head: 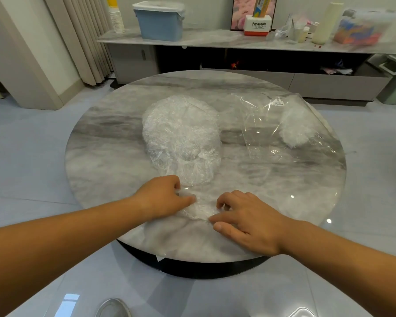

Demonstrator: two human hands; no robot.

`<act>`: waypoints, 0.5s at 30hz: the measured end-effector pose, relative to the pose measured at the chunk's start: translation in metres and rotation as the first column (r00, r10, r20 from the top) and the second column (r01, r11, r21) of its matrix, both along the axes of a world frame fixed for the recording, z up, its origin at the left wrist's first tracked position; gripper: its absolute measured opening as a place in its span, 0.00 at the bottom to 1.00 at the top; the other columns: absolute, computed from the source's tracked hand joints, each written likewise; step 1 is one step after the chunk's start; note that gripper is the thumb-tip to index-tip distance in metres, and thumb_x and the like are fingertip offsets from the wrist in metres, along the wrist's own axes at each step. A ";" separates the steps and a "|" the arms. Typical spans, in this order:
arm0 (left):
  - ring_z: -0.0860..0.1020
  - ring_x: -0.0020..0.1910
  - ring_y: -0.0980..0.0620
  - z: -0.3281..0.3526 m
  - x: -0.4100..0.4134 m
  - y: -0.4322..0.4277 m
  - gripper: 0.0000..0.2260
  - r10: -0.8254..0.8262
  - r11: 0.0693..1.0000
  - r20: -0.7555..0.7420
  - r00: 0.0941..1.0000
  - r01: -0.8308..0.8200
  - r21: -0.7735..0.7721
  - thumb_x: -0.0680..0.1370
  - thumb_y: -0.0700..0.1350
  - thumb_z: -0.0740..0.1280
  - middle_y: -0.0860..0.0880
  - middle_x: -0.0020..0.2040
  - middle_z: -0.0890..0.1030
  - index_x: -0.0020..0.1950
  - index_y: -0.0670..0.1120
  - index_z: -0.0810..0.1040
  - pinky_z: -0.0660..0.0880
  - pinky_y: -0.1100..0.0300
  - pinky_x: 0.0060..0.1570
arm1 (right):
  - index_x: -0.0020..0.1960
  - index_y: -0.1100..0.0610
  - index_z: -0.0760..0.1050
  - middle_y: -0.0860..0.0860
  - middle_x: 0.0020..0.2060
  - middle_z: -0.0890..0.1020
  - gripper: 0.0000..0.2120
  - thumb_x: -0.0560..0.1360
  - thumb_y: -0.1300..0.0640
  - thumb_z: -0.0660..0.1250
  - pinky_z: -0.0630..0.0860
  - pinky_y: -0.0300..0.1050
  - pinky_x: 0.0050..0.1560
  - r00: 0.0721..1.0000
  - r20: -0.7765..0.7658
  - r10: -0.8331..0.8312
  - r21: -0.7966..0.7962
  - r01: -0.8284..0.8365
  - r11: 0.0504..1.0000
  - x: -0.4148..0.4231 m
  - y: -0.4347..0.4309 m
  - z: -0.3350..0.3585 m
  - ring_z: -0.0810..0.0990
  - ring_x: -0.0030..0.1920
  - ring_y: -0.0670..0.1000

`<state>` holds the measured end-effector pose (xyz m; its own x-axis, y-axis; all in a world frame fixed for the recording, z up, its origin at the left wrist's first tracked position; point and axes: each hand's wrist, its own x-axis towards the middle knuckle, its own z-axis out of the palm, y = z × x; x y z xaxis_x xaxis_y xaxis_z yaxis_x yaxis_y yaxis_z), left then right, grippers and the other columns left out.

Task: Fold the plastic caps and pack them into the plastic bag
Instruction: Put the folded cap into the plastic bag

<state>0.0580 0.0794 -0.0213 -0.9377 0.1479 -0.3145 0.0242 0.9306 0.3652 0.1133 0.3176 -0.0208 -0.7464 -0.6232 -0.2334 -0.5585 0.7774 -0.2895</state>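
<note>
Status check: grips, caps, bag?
Left grip, right grip pinching one cap, near side. Cap pile centre. Bag right, packed caps inside. Nothing blocking.

The round table (124, 138) is grey-and-white marble with darker streaks and a black rim. The plastic caps (181, 133) are crinkled translucent white, the plastic bag (272, 124) clear. The storage bin (160, 24) is pale blue with a white lid.

The marble table (105, 143) bears a cap pile (183, 136), a plastic bag (268, 124) and a single cap (201, 209).
</note>
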 end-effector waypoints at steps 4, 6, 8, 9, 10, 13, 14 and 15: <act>0.76 0.35 0.55 0.005 -0.007 -0.001 0.23 0.104 0.986 0.133 0.986 -0.120 0.119 0.71 0.67 0.72 0.53 0.35 0.78 0.42 0.47 0.77 0.70 0.60 0.35 | 0.68 0.38 0.74 0.44 0.63 0.68 0.33 0.77 0.31 0.37 0.62 0.44 0.65 1.000 -0.013 0.003 0.012 -0.003 1.000 0.000 0.001 0.000 0.65 0.61 0.43; 0.74 0.29 0.54 0.006 -0.007 -0.004 0.21 0.156 0.957 0.198 0.968 -0.197 0.211 0.71 0.62 0.75 0.52 0.29 0.75 0.36 0.47 0.74 0.69 0.61 0.31 | 0.68 0.38 0.74 0.44 0.63 0.68 0.33 0.77 0.31 0.38 0.62 0.44 0.66 1.000 -0.018 0.003 0.011 -0.002 1.000 -0.001 0.002 0.000 0.65 0.61 0.44; 0.73 0.27 0.53 0.007 -0.006 -0.007 0.19 0.194 0.924 0.235 0.952 -0.258 0.283 0.71 0.57 0.78 0.50 0.28 0.75 0.36 0.47 0.72 0.70 0.63 0.28 | 0.69 0.38 0.74 0.43 0.62 0.68 0.33 0.78 0.31 0.38 0.63 0.44 0.66 1.000 -0.029 0.002 0.009 -0.002 1.000 -0.002 0.003 -0.001 0.65 0.61 0.43; 0.74 0.27 0.53 0.008 -0.006 -0.008 0.19 0.208 0.903 0.253 0.945 -0.285 0.321 0.72 0.54 0.78 0.48 0.29 0.77 0.36 0.46 0.72 0.73 0.62 0.28 | 0.69 0.38 0.74 0.43 0.62 0.68 0.33 0.78 0.31 0.39 0.63 0.44 0.66 1.000 -0.031 0.000 0.007 0.000 1.000 -0.003 0.004 -0.001 0.65 0.61 0.43; 0.77 0.28 0.52 0.009 -0.006 -0.009 0.18 0.223 0.875 0.283 0.933 -0.319 0.365 0.72 0.51 0.78 0.47 0.31 0.79 0.37 0.45 0.72 0.77 0.60 0.30 | 0.69 0.38 0.74 0.42 0.62 0.68 0.32 0.78 0.31 0.39 0.63 0.43 0.66 0.999 -0.033 -0.001 0.004 0.002 1.000 -0.003 0.004 -0.002 0.65 0.61 0.43; 0.83 0.31 0.51 0.011 -0.006 -0.012 0.16 0.247 0.770 0.415 0.876 -0.437 0.464 0.73 0.44 0.78 0.43 0.34 0.82 0.42 0.43 0.71 0.83 0.57 0.34 | 0.69 0.37 0.74 0.42 0.62 0.68 0.31 0.78 0.30 0.40 0.62 0.42 0.66 1.000 -0.030 -0.005 -0.005 0.005 1.000 -0.004 0.004 -0.002 0.65 0.61 0.42; 0.83 0.31 0.50 0.011 -0.005 -0.012 0.15 0.249 0.735 0.461 0.852 -0.477 0.483 0.73 0.41 0.78 0.43 0.35 0.82 0.44 0.43 0.72 0.83 0.56 0.34 | 0.68 0.37 0.74 0.42 0.62 0.68 0.31 0.78 0.30 0.41 0.62 0.42 0.65 1.000 -0.028 -0.007 -0.009 0.007 1.000 -0.004 0.003 -0.002 0.65 0.61 0.42; 0.84 0.33 0.49 0.010 -0.004 -0.012 0.13 0.248 0.698 0.509 0.824 -0.516 0.497 0.73 0.39 0.78 0.42 0.36 0.82 0.47 0.41 0.74 0.84 0.54 0.36 | 0.68 0.37 0.75 0.42 0.61 0.69 0.32 0.77 0.29 0.40 0.62 0.42 0.65 1.000 -0.025 -0.009 -0.015 0.009 1.000 -0.005 0.003 -0.002 0.65 0.60 0.41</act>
<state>0.0543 0.0677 -0.0109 -0.7764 0.0821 -0.6248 -0.5452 0.4098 0.7313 0.1084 0.3202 -0.0224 -0.7577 -0.6196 -0.2047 -0.5587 0.7781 -0.2872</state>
